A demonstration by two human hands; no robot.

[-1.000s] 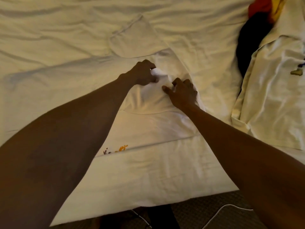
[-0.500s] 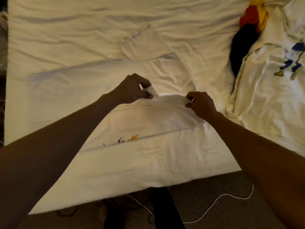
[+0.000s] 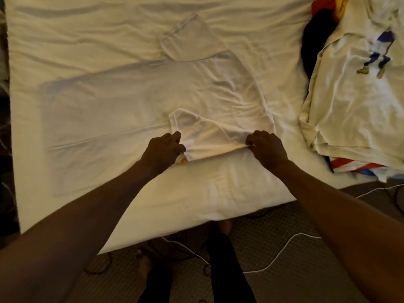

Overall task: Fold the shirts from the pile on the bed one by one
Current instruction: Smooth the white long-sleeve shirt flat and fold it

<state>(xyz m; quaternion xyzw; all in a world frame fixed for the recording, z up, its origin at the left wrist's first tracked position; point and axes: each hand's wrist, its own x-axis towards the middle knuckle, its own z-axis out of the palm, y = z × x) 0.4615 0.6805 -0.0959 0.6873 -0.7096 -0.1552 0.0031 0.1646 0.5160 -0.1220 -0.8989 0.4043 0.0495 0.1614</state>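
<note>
Left hand (image 3: 162, 153) and right hand (image 3: 265, 149) pinch the white T-shirt (image 3: 153, 95) at its 6 o'clock edge. Keep that edge taut and level, clear of the pile (image 3: 354, 110) at 2 o'clock.

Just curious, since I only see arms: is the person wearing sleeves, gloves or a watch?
No. Both forearms are bare to the picture's edge, no sleeves in view. The left hand and right hand show no gloves, watch or bracelet.

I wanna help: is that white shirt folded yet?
Mostly spread. The white shirt lies flat across the bed; the left hand and right hand pinch just one small flap turned over.
</note>
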